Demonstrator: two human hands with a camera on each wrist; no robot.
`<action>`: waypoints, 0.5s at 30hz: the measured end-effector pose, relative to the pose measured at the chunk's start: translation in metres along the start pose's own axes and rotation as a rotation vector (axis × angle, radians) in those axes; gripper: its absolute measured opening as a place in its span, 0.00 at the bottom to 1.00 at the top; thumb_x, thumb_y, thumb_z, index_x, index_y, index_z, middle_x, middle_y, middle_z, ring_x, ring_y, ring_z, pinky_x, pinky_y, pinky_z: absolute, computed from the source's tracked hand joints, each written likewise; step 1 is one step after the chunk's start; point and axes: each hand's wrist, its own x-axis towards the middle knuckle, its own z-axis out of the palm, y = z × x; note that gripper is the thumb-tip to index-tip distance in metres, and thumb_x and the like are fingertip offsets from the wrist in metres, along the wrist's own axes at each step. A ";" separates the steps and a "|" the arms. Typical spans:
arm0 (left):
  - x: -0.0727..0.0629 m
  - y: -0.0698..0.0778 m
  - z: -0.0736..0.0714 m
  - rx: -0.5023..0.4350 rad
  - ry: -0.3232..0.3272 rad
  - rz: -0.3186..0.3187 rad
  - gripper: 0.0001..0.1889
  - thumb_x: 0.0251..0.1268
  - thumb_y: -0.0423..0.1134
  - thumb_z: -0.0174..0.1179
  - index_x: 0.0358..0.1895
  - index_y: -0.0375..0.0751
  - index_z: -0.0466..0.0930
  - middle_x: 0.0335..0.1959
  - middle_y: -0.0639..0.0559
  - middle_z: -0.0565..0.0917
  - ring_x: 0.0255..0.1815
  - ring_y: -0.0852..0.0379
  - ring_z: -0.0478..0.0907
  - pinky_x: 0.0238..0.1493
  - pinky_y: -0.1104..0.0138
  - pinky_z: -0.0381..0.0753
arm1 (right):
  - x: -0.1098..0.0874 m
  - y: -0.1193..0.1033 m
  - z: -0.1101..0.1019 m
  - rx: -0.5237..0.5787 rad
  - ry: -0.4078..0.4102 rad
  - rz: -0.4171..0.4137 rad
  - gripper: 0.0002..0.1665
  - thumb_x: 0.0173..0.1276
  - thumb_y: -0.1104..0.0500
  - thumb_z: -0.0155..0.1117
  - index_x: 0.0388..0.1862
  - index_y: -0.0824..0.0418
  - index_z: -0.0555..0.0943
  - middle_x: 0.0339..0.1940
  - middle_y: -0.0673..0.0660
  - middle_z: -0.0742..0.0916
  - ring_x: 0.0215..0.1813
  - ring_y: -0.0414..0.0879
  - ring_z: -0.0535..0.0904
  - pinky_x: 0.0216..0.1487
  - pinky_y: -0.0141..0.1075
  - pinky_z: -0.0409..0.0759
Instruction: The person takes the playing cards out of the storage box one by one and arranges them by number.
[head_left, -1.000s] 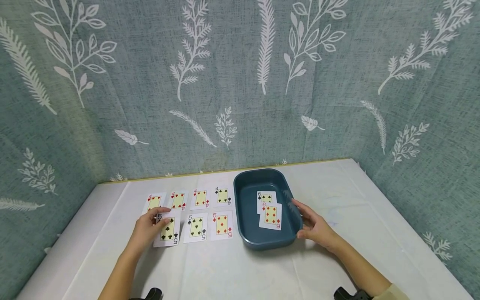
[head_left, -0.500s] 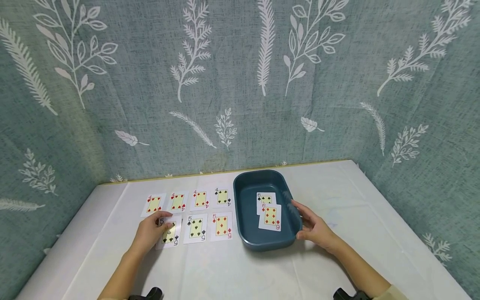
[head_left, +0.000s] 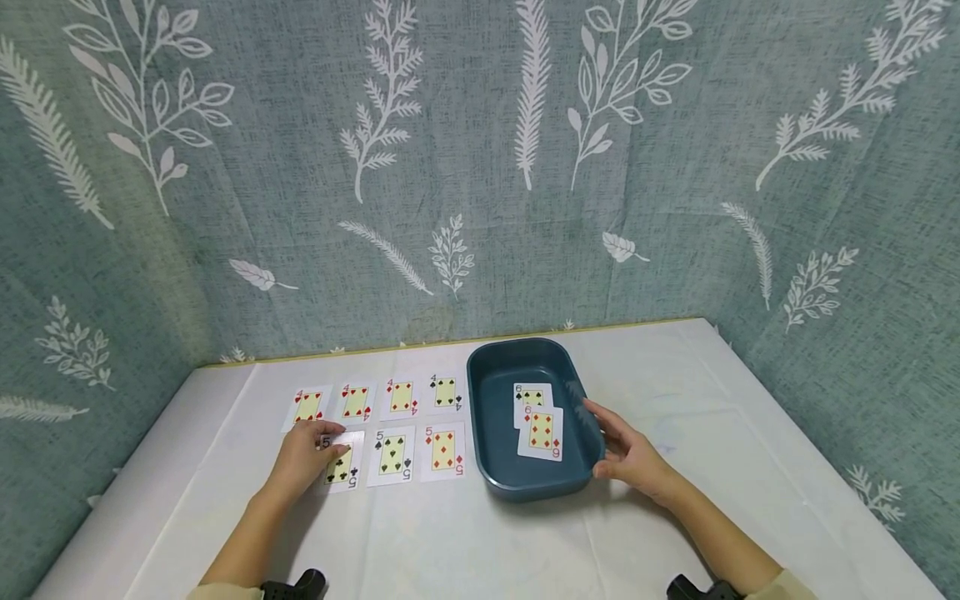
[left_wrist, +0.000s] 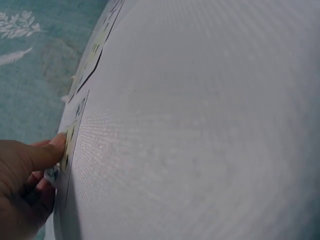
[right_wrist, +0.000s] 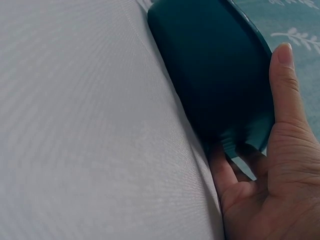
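Teal fabric backdrop (head_left: 480,167) (white leaf and fern print) on three sides; white-covered table (head_left: 675,517); even light.

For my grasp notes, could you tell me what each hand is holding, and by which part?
The left hand presses the five of clubs at its left edge; the right hand holds the blue tray by its right rim.

A staged recording booth rather than a lived-in room. Teal leaf-print curtains (head_left: 480,167) close in three sides of a table (head_left: 675,500) draped in plain white cloth.
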 end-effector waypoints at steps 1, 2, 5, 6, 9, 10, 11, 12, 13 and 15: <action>0.000 0.000 0.000 0.012 0.009 0.015 0.13 0.53 0.30 0.67 0.42 0.27 0.81 0.41 0.34 0.80 0.47 0.38 0.72 0.50 0.47 0.68 | 0.000 0.000 0.000 -0.004 0.002 -0.002 0.53 0.56 0.49 0.72 0.75 0.60 0.55 0.70 0.75 0.62 0.64 0.72 0.64 0.54 0.26 0.73; 0.000 0.000 -0.001 0.019 0.014 0.024 0.13 0.52 0.30 0.67 0.41 0.27 0.81 0.40 0.35 0.80 0.46 0.39 0.72 0.49 0.48 0.68 | 0.000 0.001 -0.001 -0.002 0.000 -0.008 0.53 0.56 0.49 0.72 0.74 0.61 0.55 0.70 0.75 0.62 0.64 0.72 0.64 0.54 0.27 0.73; -0.001 0.001 -0.002 0.036 0.023 0.017 0.14 0.52 0.31 0.68 0.42 0.28 0.81 0.40 0.37 0.78 0.44 0.41 0.72 0.47 0.49 0.68 | 0.000 0.002 -0.002 -0.005 -0.001 -0.021 0.53 0.56 0.49 0.72 0.74 0.62 0.54 0.69 0.76 0.62 0.63 0.71 0.65 0.54 0.27 0.74; -0.002 0.002 -0.002 0.037 0.026 0.011 0.15 0.52 0.31 0.68 0.43 0.29 0.81 0.40 0.37 0.77 0.44 0.41 0.72 0.46 0.50 0.67 | 0.000 0.003 -0.002 -0.004 -0.003 -0.021 0.53 0.56 0.49 0.72 0.74 0.62 0.54 0.69 0.76 0.62 0.63 0.71 0.65 0.54 0.27 0.74; -0.004 0.002 -0.003 0.028 0.037 0.005 0.17 0.52 0.31 0.68 0.46 0.29 0.79 0.42 0.37 0.77 0.42 0.43 0.73 0.45 0.52 0.69 | 0.000 0.003 -0.001 -0.003 -0.006 -0.011 0.53 0.56 0.50 0.72 0.74 0.61 0.54 0.70 0.76 0.62 0.63 0.70 0.66 0.54 0.28 0.74; -0.003 0.003 -0.003 0.017 0.041 0.005 0.17 0.52 0.31 0.68 0.46 0.29 0.79 0.42 0.37 0.77 0.42 0.43 0.73 0.45 0.53 0.69 | 0.000 0.002 -0.001 -0.005 -0.004 -0.007 0.53 0.56 0.50 0.72 0.74 0.61 0.54 0.70 0.76 0.62 0.63 0.70 0.66 0.54 0.27 0.74; -0.003 0.004 -0.003 0.003 0.045 0.004 0.18 0.52 0.31 0.68 0.47 0.30 0.79 0.43 0.37 0.77 0.42 0.44 0.74 0.45 0.54 0.70 | -0.001 0.002 -0.001 -0.008 -0.002 -0.002 0.53 0.56 0.50 0.72 0.75 0.60 0.55 0.70 0.75 0.62 0.63 0.70 0.66 0.54 0.27 0.74; -0.003 0.006 -0.003 -0.012 0.051 0.004 0.18 0.52 0.31 0.68 0.48 0.30 0.78 0.43 0.37 0.77 0.42 0.44 0.74 0.44 0.55 0.70 | -0.001 0.001 0.000 -0.011 0.001 0.003 0.53 0.56 0.50 0.72 0.75 0.60 0.55 0.70 0.75 0.61 0.63 0.70 0.66 0.54 0.27 0.74; -0.002 0.008 -0.004 -0.028 0.056 0.001 0.18 0.53 0.31 0.67 0.48 0.30 0.78 0.43 0.37 0.77 0.42 0.45 0.74 0.44 0.56 0.70 | -0.001 0.001 0.000 -0.013 0.002 0.002 0.53 0.56 0.50 0.72 0.75 0.60 0.55 0.70 0.75 0.61 0.63 0.71 0.65 0.54 0.27 0.74; -0.001 0.013 -0.005 -0.060 0.067 -0.004 0.18 0.54 0.31 0.67 0.50 0.31 0.77 0.44 0.38 0.77 0.43 0.46 0.74 0.43 0.57 0.71 | -0.001 0.000 0.000 -0.012 -0.001 -0.005 0.53 0.57 0.49 0.72 0.75 0.60 0.54 0.70 0.75 0.61 0.64 0.71 0.65 0.54 0.27 0.73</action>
